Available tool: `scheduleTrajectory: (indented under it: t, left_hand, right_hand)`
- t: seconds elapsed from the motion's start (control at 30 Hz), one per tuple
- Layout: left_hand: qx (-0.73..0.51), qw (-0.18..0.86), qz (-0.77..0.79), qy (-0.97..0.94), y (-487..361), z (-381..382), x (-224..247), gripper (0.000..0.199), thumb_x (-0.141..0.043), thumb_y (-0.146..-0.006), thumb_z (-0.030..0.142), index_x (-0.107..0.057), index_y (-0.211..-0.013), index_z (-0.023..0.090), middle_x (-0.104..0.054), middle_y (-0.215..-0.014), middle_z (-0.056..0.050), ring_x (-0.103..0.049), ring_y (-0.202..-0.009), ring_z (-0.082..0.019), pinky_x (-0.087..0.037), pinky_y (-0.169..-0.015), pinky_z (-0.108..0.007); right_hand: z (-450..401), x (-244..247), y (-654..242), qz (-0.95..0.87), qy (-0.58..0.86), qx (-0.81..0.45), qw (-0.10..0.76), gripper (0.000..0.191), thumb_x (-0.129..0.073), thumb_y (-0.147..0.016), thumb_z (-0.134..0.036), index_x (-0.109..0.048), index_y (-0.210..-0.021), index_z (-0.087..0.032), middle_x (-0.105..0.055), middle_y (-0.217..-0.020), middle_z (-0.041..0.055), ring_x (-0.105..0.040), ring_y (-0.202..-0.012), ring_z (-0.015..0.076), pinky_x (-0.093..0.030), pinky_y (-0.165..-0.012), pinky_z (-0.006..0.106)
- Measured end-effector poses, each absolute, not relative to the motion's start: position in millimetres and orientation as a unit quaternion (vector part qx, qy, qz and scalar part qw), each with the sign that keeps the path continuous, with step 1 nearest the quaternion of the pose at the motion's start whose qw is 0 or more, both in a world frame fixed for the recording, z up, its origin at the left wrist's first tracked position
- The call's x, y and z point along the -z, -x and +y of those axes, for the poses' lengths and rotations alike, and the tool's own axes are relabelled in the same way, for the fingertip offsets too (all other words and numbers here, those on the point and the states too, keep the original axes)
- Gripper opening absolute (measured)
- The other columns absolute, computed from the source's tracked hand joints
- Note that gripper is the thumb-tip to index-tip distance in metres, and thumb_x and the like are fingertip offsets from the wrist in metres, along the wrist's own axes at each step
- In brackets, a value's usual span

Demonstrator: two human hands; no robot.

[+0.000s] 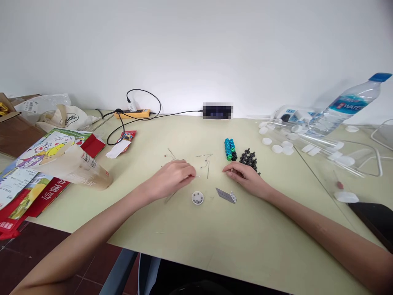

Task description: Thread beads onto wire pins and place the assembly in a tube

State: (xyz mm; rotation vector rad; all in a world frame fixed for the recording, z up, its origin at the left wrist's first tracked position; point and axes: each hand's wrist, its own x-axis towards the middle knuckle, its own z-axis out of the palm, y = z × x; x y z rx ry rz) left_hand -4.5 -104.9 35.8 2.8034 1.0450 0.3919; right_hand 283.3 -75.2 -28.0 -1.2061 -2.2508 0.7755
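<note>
My left hand (173, 178) is over the middle of the table with its fingers pinched. A thin metal rod (198, 176) pokes out from its fingertips, and more thin rods (170, 197) lie partly hidden under it. My right hand (244, 176) rests on the table, thumb and fingers pressed together; whatever they hold, if anything, is hidden. Just behind it is a pile of black small parts (248, 158), beside rows of blue and green ridged pieces (229, 148). Between the hands lie thin bent rods (208, 169). Nearer me are a round white dish (197, 203) with small dark bits and a row of grey metal pins (225, 195).
A plastic cup (89, 170) leans over a red printed bag (55, 196) at left. Behind are an orange power strip (135, 113), a black cable (181, 112) and a blurred-out device (217, 111). Rightward lie white caps (277, 148), clear tubes (319, 143) and a tilted water bottle (346, 106).
</note>
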Motion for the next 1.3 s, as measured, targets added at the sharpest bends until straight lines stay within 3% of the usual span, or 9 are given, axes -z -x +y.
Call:
scheduleTrajectory:
  t: [0.1,0.2,0.43,0.57,0.7,0.93,1.3]
  left_hand:
    - [-0.116,0.085,0.289,-0.946,-39.8,-93.9,-23.0,0.015,-0.044,-0.089,0.016,-0.055,-0.079,0.017,-0.060,-0.074,-0.001,-0.055,-0.069,-0.014,-0.037,-0.061,-0.023]
    - [-0.081,0.045,0.235,-0.968,-72.1,-85.0,-6.8,0.022,-0.043,-0.088,0.013,-0.054,-0.069,0.016,-0.057,-0.063,-0.001,-0.052,-0.060,-0.014,-0.036,-0.061,-0.026]
    - [-0.063,0.010,0.205,-0.977,-87.5,-79.6,5.5,0.024,-0.043,-0.088,0.010,-0.061,-0.072,0.016,-0.059,-0.069,-0.004,-0.056,-0.072,-0.016,-0.037,-0.070,-0.027]
    - [-0.071,0.036,0.230,-0.970,-83.5,-83.9,5.5,0.023,-0.043,-0.091,0.022,-0.062,-0.078,0.016,-0.060,-0.078,-0.004,-0.055,-0.076,-0.016,-0.037,-0.073,-0.028]
    - [-0.080,0.051,0.245,-0.965,-79.7,-92.8,9.6,0.022,-0.053,-0.086,0.037,-0.059,-0.086,0.016,-0.058,-0.089,-0.005,-0.053,-0.086,-0.019,-0.039,-0.076,-0.030]
    - [-0.110,0.033,0.236,-0.965,-75.0,-103.1,24.6,0.026,-0.038,-0.094,0.031,-0.056,-0.088,0.013,-0.056,-0.089,-0.008,-0.050,-0.089,-0.021,-0.041,-0.078,-0.033]
    - [-0.120,0.051,0.223,-0.966,-76.4,-109.8,23.0,0.019,-0.037,-0.093,0.018,-0.055,-0.098,0.014,-0.057,-0.094,-0.010,-0.051,-0.091,-0.021,-0.040,-0.079,-0.033]
  right_hand:
    - [-74.5,28.5,-283.2,-0.814,0.439,-0.286,0.251,0.023,-0.041,-0.092,-0.035,-0.060,-0.097,-0.023,-0.060,-0.089,0.0031,-0.047,-0.065,0.0150,-0.038,-0.059,0.028]
    - [-73.9,29.8,-282.8,-0.814,0.434,-0.284,0.262,0.022,-0.042,-0.092,-0.033,-0.060,-0.097,-0.021,-0.060,-0.089,0.0034,-0.048,-0.065,0.0146,-0.038,-0.059,0.027]
    - [-73.7,31.7,-282.5,-0.819,0.422,-0.288,0.261,0.021,-0.043,-0.092,-0.031,-0.060,-0.096,-0.021,-0.061,-0.089,0.0031,-0.049,-0.067,0.0142,-0.038,-0.060,0.026]
    - [-74.4,31.1,-283.3,-0.820,0.415,-0.293,0.264,0.020,-0.042,-0.092,-0.030,-0.060,-0.096,-0.021,-0.060,-0.089,0.0030,-0.049,-0.067,0.0140,-0.039,-0.060,0.026]
    - [-74.2,31.9,-284.1,-0.821,0.412,-0.293,0.263,0.021,-0.041,-0.092,-0.029,-0.060,-0.096,-0.021,-0.060,-0.088,0.0032,-0.050,-0.067,0.0146,-0.040,-0.061,0.027]
    - [-74.2,33.5,-284.1,-0.822,0.419,-0.288,0.256,0.020,-0.042,-0.091,-0.027,-0.060,-0.097,-0.022,-0.060,-0.091,0.0036,-0.050,-0.067,0.0146,-0.040,-0.061,0.027]
    - [-74.4,31.5,-284.1,-0.821,0.419,-0.292,0.256,0.021,-0.042,-0.091,-0.030,-0.060,-0.096,-0.021,-0.061,-0.090,0.0037,-0.050,-0.066,0.0143,-0.040,-0.060,0.027]
